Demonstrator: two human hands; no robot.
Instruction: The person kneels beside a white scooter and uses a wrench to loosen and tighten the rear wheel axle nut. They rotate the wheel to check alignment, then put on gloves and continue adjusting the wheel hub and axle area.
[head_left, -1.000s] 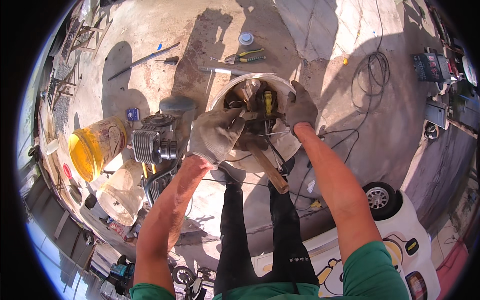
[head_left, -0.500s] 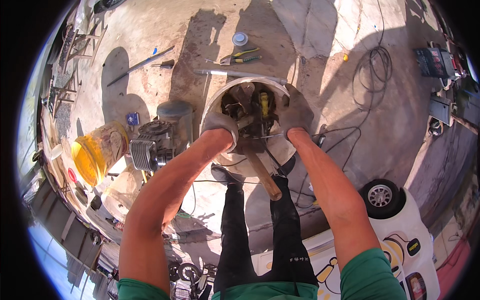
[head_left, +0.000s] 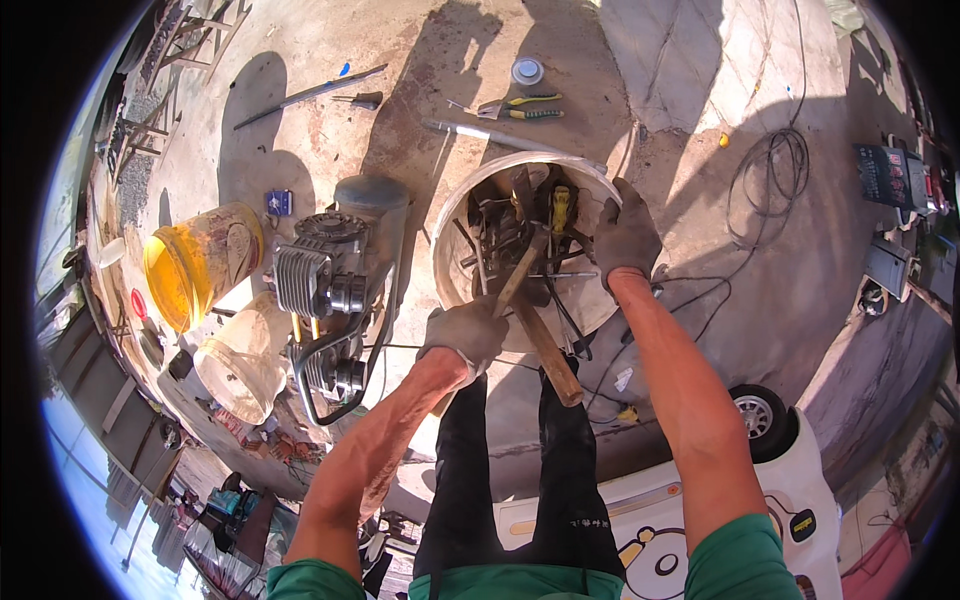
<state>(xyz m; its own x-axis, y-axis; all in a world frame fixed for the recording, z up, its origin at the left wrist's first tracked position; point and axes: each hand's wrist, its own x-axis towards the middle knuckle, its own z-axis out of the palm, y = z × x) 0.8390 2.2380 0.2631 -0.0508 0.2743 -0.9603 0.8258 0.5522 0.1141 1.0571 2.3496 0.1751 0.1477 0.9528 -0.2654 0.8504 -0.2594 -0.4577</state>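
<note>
A whitish bucket [head_left: 448,215] stands before me, filled with a jumble of dark metal tools. Among them a yellow-handled tool [head_left: 562,208] sticks up. My left hand [head_left: 465,328], in a grey glove, is closed around a slim wooden handle [head_left: 522,268] at the bucket's near left rim; the tool's head cannot be made out. A thicker wooden handle [head_left: 548,355] leans out over the near rim, beside my left hand. Gloved as well, my right hand [head_left: 627,238] grips the bucket's right rim.
An air compressor [head_left: 330,270], a yellow-lined bucket [head_left: 200,255] and a whitish bucket [head_left: 240,360] stand at left. Beyond lie pliers [head_left: 520,108], a metal tube [head_left: 490,135] and a long rod [head_left: 310,95]. A coiled cable [head_left: 775,175] lies right; a white vehicle [head_left: 800,480] is lower right.
My left hand has left the bucket's left rim, moved toward me and now holds the slim wooden handle. The right hand stays at the right rim. The view has shifted.
</note>
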